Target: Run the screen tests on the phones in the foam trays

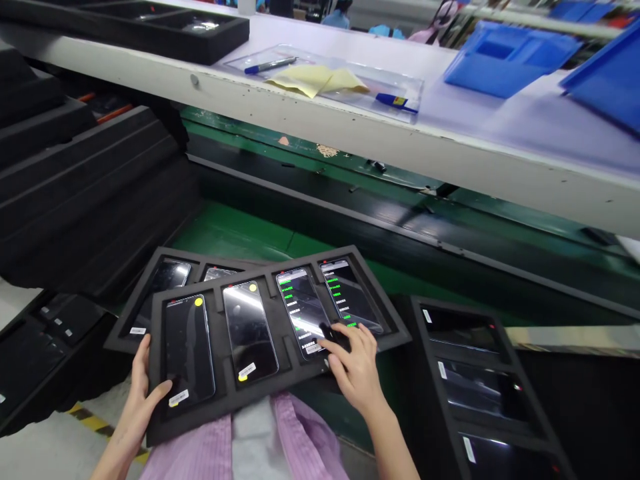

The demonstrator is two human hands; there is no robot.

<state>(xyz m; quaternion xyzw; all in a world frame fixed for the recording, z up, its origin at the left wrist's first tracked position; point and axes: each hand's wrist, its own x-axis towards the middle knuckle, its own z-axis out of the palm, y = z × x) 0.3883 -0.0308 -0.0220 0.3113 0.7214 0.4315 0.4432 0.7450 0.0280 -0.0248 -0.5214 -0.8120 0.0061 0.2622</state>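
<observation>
Behind everything runs a long white counter (500, 127), with creased yellow paper (315, 80) in a clear plastic tray (390, 83) near its front edge. Below, a left hand (133, 400) pinches the left edge of a rectangular black foam tray (227, 395) holding four glossy black phones. The right hand (357, 367), fingers loosely spread, is over the lower end of the third phone (300, 307) from that edge, fingertip contact unclear.

From my feed I make out a lilac jacket (193, 450) with fine stripes, parted in front over pale grey cloth (254, 430); the forearms (387, 427), left hand (143, 393) and right hand (359, 365) are bare.
</observation>
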